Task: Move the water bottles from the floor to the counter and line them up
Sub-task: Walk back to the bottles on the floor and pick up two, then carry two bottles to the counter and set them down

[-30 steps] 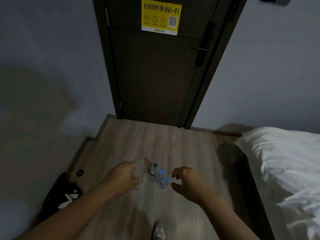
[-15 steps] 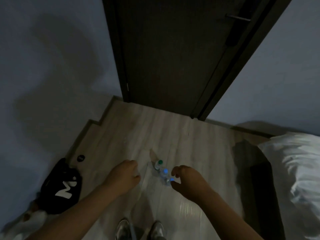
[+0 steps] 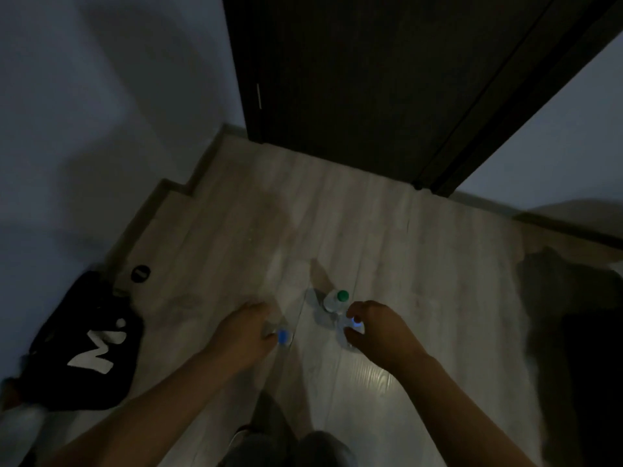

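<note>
Clear water bottles stand on the pale wood floor (image 3: 387, 251) in dim light. A green-capped bottle (image 3: 338, 299) stands upright, free of both hands. Just right of it, my right hand (image 3: 381, 332) curls its fingers and thumb around the neck of a blue-capped bottle (image 3: 356, 321). My left hand (image 3: 244, 332) grips another clear bottle, whose blue cap (image 3: 282, 336) shows at my fingertips; its body is mostly hidden by the hand. No counter is in view.
A black bag with a white M (image 3: 84, 345) lies by the left wall, with a small black round object (image 3: 140, 273) beside it. A dark door (image 3: 371, 79) stands ahead. Dark bedside shadow fills the right. My legs (image 3: 286, 446) are at the bottom.
My view tilted down and closer to the floor. My right hand moved left and closed around the blue-capped bottle. My left hand's bottle now shows its blue cap.
</note>
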`<action>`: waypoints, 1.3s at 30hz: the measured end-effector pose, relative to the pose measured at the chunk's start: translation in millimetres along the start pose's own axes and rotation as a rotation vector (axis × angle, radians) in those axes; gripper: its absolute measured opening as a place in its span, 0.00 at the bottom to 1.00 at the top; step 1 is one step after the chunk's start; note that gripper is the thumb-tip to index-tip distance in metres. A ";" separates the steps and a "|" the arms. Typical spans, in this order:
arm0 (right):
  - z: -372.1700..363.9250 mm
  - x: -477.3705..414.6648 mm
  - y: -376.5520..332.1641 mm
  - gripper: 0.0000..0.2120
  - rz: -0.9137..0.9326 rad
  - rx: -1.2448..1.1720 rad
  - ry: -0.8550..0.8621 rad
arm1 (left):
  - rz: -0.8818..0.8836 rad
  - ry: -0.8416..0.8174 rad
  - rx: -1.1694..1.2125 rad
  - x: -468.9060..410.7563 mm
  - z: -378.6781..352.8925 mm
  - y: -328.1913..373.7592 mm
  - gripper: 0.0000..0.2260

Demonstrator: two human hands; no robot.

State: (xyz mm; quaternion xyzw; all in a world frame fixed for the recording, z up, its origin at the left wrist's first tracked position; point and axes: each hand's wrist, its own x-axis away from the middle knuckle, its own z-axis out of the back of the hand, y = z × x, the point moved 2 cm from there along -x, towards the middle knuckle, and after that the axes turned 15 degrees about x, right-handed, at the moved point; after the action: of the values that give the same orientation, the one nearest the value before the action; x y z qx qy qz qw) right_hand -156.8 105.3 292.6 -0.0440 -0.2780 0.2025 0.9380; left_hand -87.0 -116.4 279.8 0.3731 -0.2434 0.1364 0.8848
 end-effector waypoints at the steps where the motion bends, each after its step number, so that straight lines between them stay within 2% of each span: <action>1: -16.6 -15.9 5.0 0.19 -0.014 -0.004 0.012 | 0.006 -0.010 0.015 -14.4 -13.4 -14.7 0.20; 5: -82.6 -76.1 30.7 0.20 -0.064 -0.023 0.100 | -0.003 -0.026 0.064 -74.4 -67.7 -72.5 0.24; 9: -142.2 -132.0 59.9 0.20 -0.079 0.016 0.211 | -0.080 0.045 0.103 -135.4 -118.5 -125.4 0.24; 13: -187.5 -170.7 77.7 0.28 -0.103 0.003 0.297 | -0.097 0.092 0.227 -176.8 -151.8 -158.8 0.38; 16: -210.9 -188.5 87.6 0.29 -0.112 0.011 0.366 | -0.169 0.083 0.245 -193.7 -163.8 -174.0 0.33; 20: -229.2 -199.4 93.4 0.28 -0.101 0.022 0.419 | -0.295 0.111 0.346 -192.3 -170.8 -177.4 0.19; 22: -236.7 -204.9 94.3 0.28 -0.087 0.031 0.440 | -0.348 0.141 0.365 -190.4 -178.4 -179.4 0.19; 26: -243.8 -218.2 98.0 0.26 -0.088 0.100 0.492 | -0.468 0.153 0.333 -187.1 -195.3 -186.6 0.28; 30: -243.4 -224.5 101.4 0.19 -0.096 0.100 0.554 | -0.529 0.201 0.357 -189.9 -207.8 -199.5 0.18; 32: -242.3 -225.6 102.8 0.16 -0.125 0.033 0.574 | -0.497 0.179 0.496 -192.0 -214.3 -205.0 0.13; 36: -238.9 -223.6 104.6 0.15 -0.159 -0.029 0.592 | -0.464 0.170 0.756 -193.3 -227.0 -212.5 0.09; 39: -238.9 -219.9 105.4 0.13 -0.134 -0.059 0.608 | -0.529 0.225 0.724 -193.9 -230.7 -208.1 0.03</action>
State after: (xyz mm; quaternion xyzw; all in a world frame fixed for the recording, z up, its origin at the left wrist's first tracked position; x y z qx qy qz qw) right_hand -233.3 119.9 -39.8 -0.1112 0.0073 0.1099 0.9877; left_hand -86.8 -102.8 -86.2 0.6902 0.0209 0.0216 0.7230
